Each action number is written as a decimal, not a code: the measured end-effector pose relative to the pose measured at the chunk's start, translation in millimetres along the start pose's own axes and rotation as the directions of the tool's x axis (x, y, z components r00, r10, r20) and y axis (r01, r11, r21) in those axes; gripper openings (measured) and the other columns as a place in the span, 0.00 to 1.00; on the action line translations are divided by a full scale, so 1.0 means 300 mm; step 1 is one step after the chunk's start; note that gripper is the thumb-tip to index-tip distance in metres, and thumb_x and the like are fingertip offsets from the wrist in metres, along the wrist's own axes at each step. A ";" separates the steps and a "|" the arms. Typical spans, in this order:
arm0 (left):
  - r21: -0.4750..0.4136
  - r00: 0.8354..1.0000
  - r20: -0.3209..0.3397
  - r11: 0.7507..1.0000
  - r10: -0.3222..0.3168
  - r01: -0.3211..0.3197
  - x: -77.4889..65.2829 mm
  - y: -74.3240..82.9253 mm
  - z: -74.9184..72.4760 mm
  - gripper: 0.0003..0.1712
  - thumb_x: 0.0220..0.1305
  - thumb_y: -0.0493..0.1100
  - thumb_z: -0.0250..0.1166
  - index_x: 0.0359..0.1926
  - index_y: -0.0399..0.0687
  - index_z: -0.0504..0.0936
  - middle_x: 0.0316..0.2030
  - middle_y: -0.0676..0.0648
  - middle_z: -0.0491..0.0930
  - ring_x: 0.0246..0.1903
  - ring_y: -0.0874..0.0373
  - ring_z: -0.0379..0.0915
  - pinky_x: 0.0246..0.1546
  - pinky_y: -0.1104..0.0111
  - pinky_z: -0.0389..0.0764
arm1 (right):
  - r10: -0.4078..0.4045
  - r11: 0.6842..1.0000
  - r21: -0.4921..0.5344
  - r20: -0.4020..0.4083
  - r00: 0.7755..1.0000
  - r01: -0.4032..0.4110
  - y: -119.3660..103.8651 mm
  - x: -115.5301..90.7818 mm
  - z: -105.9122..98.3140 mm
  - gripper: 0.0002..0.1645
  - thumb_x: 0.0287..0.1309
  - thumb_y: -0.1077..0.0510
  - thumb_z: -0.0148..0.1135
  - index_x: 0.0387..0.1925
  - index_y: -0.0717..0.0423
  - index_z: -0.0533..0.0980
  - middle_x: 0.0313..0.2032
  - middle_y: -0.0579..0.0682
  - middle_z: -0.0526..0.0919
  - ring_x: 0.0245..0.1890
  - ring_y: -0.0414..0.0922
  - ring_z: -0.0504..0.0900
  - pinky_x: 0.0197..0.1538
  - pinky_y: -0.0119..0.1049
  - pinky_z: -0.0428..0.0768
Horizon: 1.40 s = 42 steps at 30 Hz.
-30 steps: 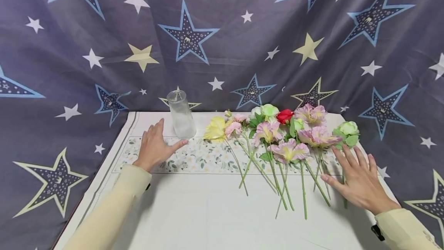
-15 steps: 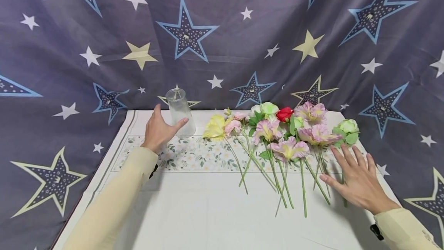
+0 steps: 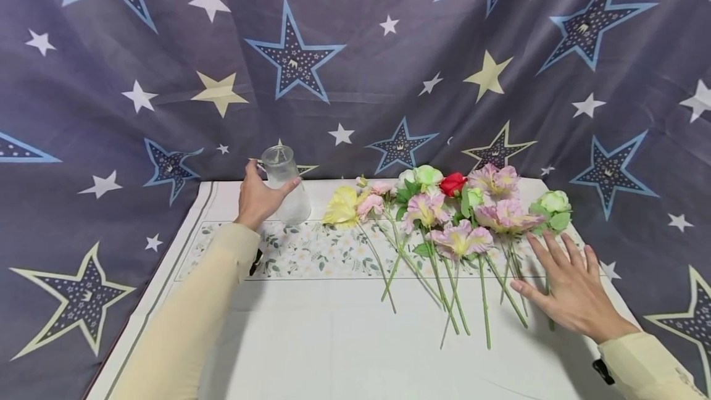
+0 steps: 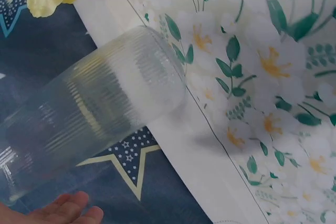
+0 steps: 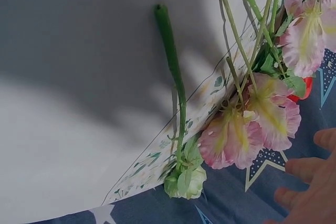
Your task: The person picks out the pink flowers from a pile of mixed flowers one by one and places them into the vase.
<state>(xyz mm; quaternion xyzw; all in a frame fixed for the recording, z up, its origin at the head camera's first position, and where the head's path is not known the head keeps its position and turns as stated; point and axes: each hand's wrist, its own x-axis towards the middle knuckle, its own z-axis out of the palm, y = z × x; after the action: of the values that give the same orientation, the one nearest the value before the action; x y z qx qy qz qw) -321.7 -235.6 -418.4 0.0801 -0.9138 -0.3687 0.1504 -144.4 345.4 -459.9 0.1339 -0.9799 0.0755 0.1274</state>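
A clear ribbed glass vase (image 3: 294,205) stands upright near the back edge of the table. My left hand (image 3: 258,199) reaches to its left side, thumb in front of it and fingers spread. In the left wrist view the fingertips (image 4: 79,203) show a gap from the vase (image 4: 105,98). My right hand (image 3: 574,292) hovers, fingers spread and holding nothing, by the stem of a pale green rose (image 3: 554,201). Several pink-purple flowers (image 3: 461,239), a red rose (image 3: 453,184) and a yellow flower (image 3: 341,207) lie with stems toward me.
A white tablecloth (image 3: 333,338) covers the table, with a floral-print band (image 3: 328,252) running across under the vase and flowers. Behind the table hangs a dark curtain (image 3: 355,73) with a star pattern.
My left hand has moved forward and right to the vase, its thumb now in front of the glass. My right hand stays nearly in place, and the flowers have not moved.
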 end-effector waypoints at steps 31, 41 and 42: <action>0.016 0.997 0.073 0.999 0.028 -0.029 0.049 -0.018 0.021 0.46 0.53 0.68 0.65 0.62 0.41 0.67 0.56 0.37 0.72 0.54 0.41 0.68 0.54 0.50 0.70 | 0.022 1.000 -0.002 0.011 1.000 -0.022 0.002 -0.012 0.000 0.55 0.55 0.29 0.55 0.75 0.44 0.43 0.72 0.61 0.46 0.71 0.56 0.30 0.65 0.61 0.23; 0.091 0.994 0.111 0.995 0.026 -0.037 0.036 -0.006 0.003 0.47 0.56 0.68 0.63 0.63 0.39 0.64 0.57 0.34 0.71 0.53 0.38 0.69 0.51 0.47 0.71 | 0.019 1.000 0.005 0.009 1.000 -0.020 0.007 -0.007 0.008 0.55 0.55 0.29 0.55 0.75 0.43 0.43 0.72 0.62 0.47 0.71 0.56 0.30 0.65 0.61 0.23; 0.092 0.993 0.113 0.995 0.028 -0.038 0.035 -0.005 0.003 0.47 0.56 0.68 0.62 0.63 0.40 0.64 0.56 0.34 0.71 0.52 0.38 0.69 0.51 0.47 0.71 | 0.020 1.000 0.005 0.008 1.000 -0.020 0.007 -0.007 0.008 0.55 0.55 0.29 0.55 0.75 0.44 0.43 0.72 0.62 0.47 0.71 0.56 0.30 0.65 0.61 0.23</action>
<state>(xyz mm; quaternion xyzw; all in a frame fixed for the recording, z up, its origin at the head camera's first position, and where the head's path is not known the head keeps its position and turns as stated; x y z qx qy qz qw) -331.7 -238.9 -417.7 0.0512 -0.9383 -0.3267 0.1014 -143.4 347.6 -463.1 0.1248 -0.9815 0.0789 0.1223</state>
